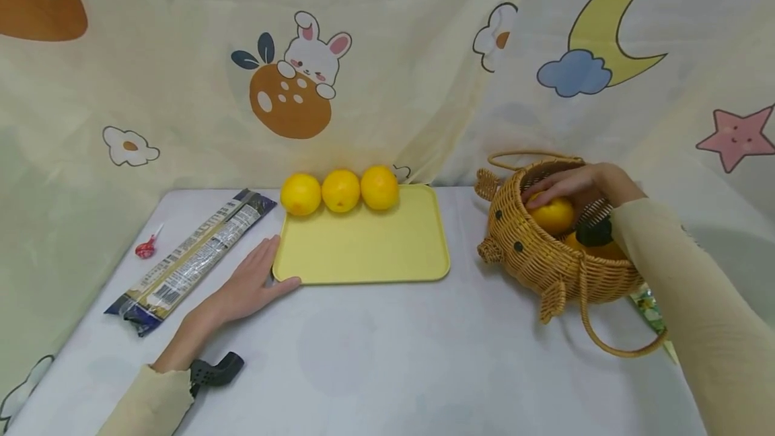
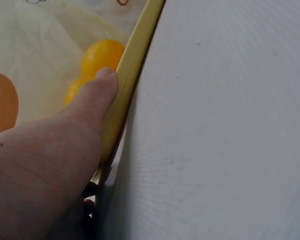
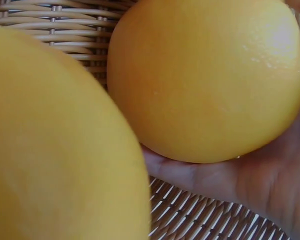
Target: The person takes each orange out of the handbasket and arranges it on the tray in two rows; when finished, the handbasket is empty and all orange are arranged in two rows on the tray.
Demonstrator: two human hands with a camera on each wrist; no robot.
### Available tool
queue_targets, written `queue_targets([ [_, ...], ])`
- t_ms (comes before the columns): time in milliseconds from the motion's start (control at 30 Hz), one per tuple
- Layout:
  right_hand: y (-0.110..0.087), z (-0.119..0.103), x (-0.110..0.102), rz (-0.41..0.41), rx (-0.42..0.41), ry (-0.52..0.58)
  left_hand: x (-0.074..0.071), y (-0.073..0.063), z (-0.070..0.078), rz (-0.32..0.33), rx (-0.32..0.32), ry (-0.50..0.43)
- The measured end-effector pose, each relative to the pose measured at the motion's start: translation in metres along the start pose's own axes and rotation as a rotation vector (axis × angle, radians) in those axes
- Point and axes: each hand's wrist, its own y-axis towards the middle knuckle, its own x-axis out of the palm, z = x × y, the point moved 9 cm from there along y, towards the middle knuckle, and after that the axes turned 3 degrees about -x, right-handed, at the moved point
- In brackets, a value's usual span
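Observation:
In the head view, my right hand (image 1: 581, 184) reaches into a woven pig-shaped basket (image 1: 521, 258) and grips an orange (image 1: 552, 215). The right wrist view shows the fingers curled round that orange (image 3: 205, 80), with another orange (image 3: 55, 145) close beside it. My left hand (image 1: 248, 284) rests at the near left corner of a yellow tray (image 1: 369, 247), fingers straight along its left side. Its thumb (image 2: 97, 92) lies on the tray's rim in the left wrist view. Three oranges (image 1: 341, 191) sit in a row along the tray's back edge.
A long, flat printed packet (image 1: 194, 258) lies left of the tray, with a red-wrapped lollipop (image 1: 146, 247) beside it. Inside the basket is a dark green object (image 1: 595, 232). A green printed packet (image 1: 649, 308) is partly hidden behind the basket. A patterned cloth (image 1: 399, 66) hangs behind the table.

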Motion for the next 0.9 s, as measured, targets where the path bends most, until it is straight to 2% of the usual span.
queue_targets([
  [400,0.0080,0.0044,-0.0035,-0.001,0.009,-0.038,-0.0022,-0.0011,0.0019,-0.003,-0.001,0.001],
  [633,0.0055,0.0045,-0.0016,-0.005,0.001,-0.049,0.0008,-0.0017,0.0016,-0.006,-0.002,-0.003],
  [900,0.0001,0.0043,-0.0006,-0.028,0.030,-0.043,-0.0010,-0.0001,0.0030,-0.009,-0.007,0.002],
])
